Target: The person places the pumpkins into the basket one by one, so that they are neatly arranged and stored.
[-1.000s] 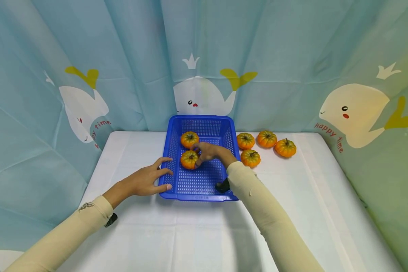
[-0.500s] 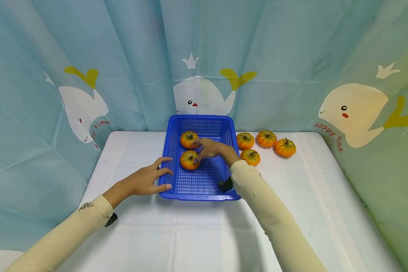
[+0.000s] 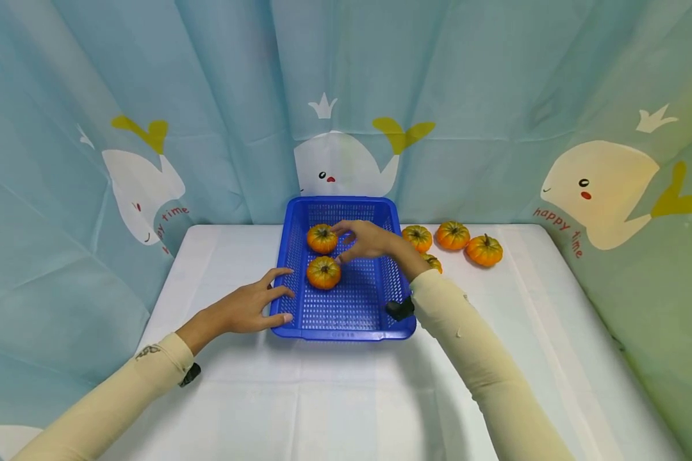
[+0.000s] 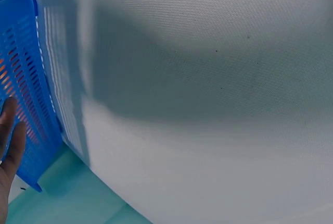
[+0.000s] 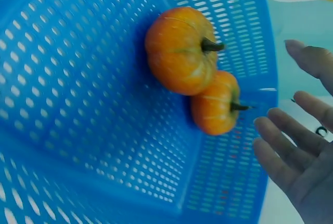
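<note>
By two pumpkins (image 3: pixel 324 273) in a basket (image 3: pixel 343 335), the right hand (image 3: pixel 366 240) spreads.
Left hand (image 3: pixel 250 308) splays at the basket's rim.

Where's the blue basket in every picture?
Head: the blue basket is in the middle, with two pumpkins inside.
Left wrist: only part of the basket shows, along the left edge.
Right wrist: the basket fills most of the left and middle.
Shared landmark: the blue-green curtain shows in all three.
</note>
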The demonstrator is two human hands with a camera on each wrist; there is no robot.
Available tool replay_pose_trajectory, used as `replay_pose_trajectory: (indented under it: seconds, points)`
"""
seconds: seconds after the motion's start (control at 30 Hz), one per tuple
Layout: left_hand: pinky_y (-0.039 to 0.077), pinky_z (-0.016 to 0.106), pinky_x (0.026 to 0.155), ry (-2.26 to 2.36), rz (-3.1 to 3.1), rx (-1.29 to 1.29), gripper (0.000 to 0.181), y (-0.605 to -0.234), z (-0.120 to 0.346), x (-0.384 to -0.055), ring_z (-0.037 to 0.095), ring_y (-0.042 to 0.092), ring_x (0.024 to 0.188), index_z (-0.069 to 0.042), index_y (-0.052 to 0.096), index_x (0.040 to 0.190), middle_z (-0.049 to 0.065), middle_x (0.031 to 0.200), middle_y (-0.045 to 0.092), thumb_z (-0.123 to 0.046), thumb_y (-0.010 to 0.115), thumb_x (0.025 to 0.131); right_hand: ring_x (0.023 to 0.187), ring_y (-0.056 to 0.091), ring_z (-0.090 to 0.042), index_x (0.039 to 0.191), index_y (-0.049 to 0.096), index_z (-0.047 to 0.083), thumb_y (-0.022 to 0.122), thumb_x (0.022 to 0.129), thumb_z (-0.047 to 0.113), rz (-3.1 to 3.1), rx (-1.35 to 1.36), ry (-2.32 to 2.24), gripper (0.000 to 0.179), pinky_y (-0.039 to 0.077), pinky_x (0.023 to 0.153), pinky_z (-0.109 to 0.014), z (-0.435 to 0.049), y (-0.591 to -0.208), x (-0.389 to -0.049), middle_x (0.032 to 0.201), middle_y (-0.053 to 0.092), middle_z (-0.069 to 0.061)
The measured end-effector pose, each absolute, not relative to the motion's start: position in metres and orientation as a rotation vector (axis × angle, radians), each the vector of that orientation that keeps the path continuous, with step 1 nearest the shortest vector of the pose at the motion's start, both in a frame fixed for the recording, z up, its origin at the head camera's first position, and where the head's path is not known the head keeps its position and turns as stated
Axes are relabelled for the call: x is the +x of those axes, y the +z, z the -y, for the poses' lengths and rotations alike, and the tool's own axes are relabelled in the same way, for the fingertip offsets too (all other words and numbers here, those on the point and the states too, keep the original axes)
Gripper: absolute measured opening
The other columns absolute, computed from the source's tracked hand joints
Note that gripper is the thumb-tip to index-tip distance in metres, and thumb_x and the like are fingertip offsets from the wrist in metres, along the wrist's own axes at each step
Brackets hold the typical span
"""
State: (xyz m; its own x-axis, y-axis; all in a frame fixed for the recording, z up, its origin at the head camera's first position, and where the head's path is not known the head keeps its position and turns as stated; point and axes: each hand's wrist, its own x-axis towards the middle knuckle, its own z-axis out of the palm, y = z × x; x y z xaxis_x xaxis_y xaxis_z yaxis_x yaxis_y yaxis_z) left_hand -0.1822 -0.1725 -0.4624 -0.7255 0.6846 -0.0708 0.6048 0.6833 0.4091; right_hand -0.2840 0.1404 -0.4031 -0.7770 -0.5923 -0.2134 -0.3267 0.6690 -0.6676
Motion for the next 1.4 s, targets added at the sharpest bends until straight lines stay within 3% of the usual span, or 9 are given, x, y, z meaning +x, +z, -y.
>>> replay_pose_trajectory:
  seconds: [0.17,0.57,0.83,1.03,1.4]
  points:
    - [0.055,0.049,0.094,0.531,-2.676,1.027,0.056,-0.462,0.172,-0.181,0.033,0.064,0.115,-0.023,0.06,0.133,0.006,0.163,0.023,-0.064,0.053,0.095,0.129,0.057,-0.035,0.144,0.052,0.013,0.082,0.084,0.031,-2.523,-0.742,-0.906,0.069,0.053,0.1,-0.047,-0.154,-0.389,-0.275,0.144,0.055,-0.011]
    - [0.056,0.048,0.093,0.516,-2.679,1.003,0.052,-0.462,0.171,-0.18,0.033,0.064,0.115,-0.024,0.061,0.132,0.004,0.164,0.022,-0.06,0.057,0.094,0.13,0.054,-0.038,0.144,0.049,0.01,0.078,0.088,0.036,-2.619,-0.642,-1.003,0.069,0.052,0.101,-0.052,-0.21,-0.373,-0.256,0.145,0.052,-0.014]
    - [0.055,0.049,0.094,0.527,-2.678,1.008,0.056,-0.461,0.171,-0.18,0.034,0.063,0.117,-0.024,0.061,0.132,0.005,0.163,0.023,-0.065,0.053,0.094,0.125,0.055,-0.042,0.142,0.051,0.004,0.079,0.087,0.035,-2.715,-0.596,-1.046,0.069,0.048,0.101,-0.058,-0.249,-0.384,-0.245,0.141,0.056,-0.02]
    - [0.055,0.049,0.095,0.526,-2.688,1.015,0.054,-0.462,0.172,-0.18,0.034,0.063,0.117,-0.025,0.061,0.131,0.005,0.163,0.023,-0.063,0.054,0.094,0.126,0.055,-0.04,0.141,0.052,0.005,0.082,0.083,0.039,-2.801,-0.49,-1.041,0.073,0.045,0.104,-0.059,-0.27,-0.398,-0.243,0.138,0.059,-0.018]
    - [0.055,0.05,0.096,0.525,-2.692,1.012,0.054,-0.464,0.172,-0.181,0.035,0.062,0.12,-0.025,0.061,0.132,0.004,0.164,0.022,-0.064,0.053,0.094,0.138,0.042,-0.049,0.148,0.041,-0.001,0.083,0.081,0.044,-2.806,-0.347,-0.975,0.091,0.037,0.111,-0.062,-0.3,-0.429,-0.238,0.151,0.043,-0.025]
